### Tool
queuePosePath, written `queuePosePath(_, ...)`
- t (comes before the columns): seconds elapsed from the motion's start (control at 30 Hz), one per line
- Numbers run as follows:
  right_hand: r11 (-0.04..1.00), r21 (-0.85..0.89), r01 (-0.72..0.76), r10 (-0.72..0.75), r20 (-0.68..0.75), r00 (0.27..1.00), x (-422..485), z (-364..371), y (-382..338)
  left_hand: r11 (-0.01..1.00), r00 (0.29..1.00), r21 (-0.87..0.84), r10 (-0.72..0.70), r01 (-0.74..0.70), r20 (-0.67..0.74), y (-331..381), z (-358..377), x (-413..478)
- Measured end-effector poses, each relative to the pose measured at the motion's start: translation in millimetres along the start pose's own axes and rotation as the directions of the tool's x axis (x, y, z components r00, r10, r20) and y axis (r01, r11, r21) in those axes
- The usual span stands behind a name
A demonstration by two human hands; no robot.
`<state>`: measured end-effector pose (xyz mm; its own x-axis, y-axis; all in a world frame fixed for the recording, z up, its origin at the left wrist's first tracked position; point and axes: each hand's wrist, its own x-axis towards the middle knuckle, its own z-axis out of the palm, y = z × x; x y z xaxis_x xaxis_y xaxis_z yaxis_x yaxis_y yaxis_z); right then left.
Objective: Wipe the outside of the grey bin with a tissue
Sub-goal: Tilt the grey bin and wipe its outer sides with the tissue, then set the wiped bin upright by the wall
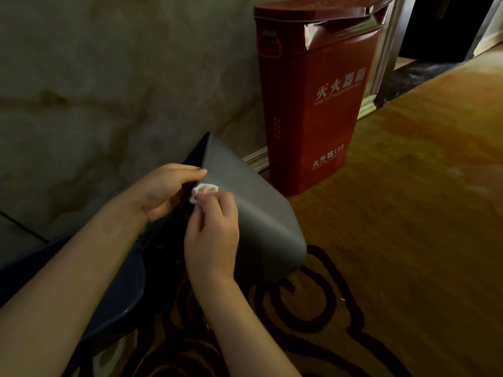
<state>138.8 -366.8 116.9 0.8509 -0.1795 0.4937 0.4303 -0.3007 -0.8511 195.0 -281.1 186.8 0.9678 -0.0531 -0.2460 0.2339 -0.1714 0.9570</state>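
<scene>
The grey bin (253,208) lies tipped toward me on the carpet, its smooth side facing up and right, its rim toward my body. My left hand (160,191) grips the bin's rim at the upper left edge, thumb on the outside. My right hand (215,235) pinches a small crumpled white tissue (202,190) and presses it on the bin's outer wall close to the rim, right beside my left thumb. The bin's inside is dark and mostly hidden behind my hands.
A tall red fire extinguisher box (313,104) stands just behind the bin against the marbled wall (109,77). A dark blue basin-like object (117,295) sits under my left forearm. Patterned orange carpet (408,213) spreads to the right.
</scene>
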Motion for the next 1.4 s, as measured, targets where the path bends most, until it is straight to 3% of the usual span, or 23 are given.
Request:
queuePosePath(0.07, 0.999, 0.004, -0.046, 0.046, -0.043, 0.998, 4, -3, 13, 1.0, 1.0, -0.02, -0.005, 0.005, 0.002, 0, 0, 0)
queuePosePath(0.17, 0.958, -0.037, -0.284, 0.275, -0.15, 0.95, 7, -23, 61, 0.999, 1.0, -0.033, -0.022, 0.021, -0.014, 0, -5, 1)
queuePosePath(0.33, 0.762, -0.037, -0.646, 0.613, -0.281, 0.739, -10, -53, 137, 1.0, 1.0, 0.006, 0.0, 0.0, -0.001, -5, -17, 7)
queuePosePath(0.43, 0.706, -0.045, -0.707, 0.672, -0.272, 0.689, -27, -54, 152, 0.997, 0.992, 0.075, -0.045, 0.036, 0.122, -1, -21, 5)
queuePosePath(0.5, 0.697, -0.06, -0.715, 0.685, -0.24, 0.688, -39, -49, 152, 0.977, 0.987, 0.202, -0.103, 0.076, 0.124, 2, -20, 6)
queuePosePath(0.57, 0.69, -0.101, -0.716, 0.693, -0.19, 0.695, -53, -43, 152, 0.907, 0.992, 0.404, -0.126, 0.119, -0.009, 4, -17, 10)
queuePosePath(0.63, 0.663, -0.136, -0.736, 0.725, -0.125, 0.677, -61, -36, 152, 0.763, 0.989, 0.63, -0.081, 0.143, -0.125, 4, -11, 15)
queuePosePath(0.7, 0.62, -0.141, -0.772, 0.771, -0.074, 0.633, -63, -32, 154, 0.63, 0.989, 0.768, -0.007, 0.119, -0.147, 3, -3, 17)
queuePosePath(0.87, 0.535, -0.071, -0.842, 0.845, 0.027, 0.534, -52, -38, 164, 0.485, 0.958, 0.871, 0.206, 0.078, -0.2, -4, 11, 17)
queuePosePath(1.03, 0.453, -0.05, -0.89, 0.889, 0.102, 0.447, -46, -48, 169, 0.436, 0.902, 0.897, 0.353, 0.075, -0.247, -10, 3, 12)
queuePosePath(1.17, 0.49, 0.041, -0.871, 0.864, 0.111, 0.491, -38, -46, 155, 0.355, 0.89, 0.931, 0.395, 0.081, -0.228, -21, -14, 4)
queuePosePath(1.4, 0.685, 0.126, -0.717, 0.693, 0.19, 0.695, -7, -30, 113, 0.365, 0.882, 0.917, 0.364, 0.16, -0.299, -55, -65, -9)
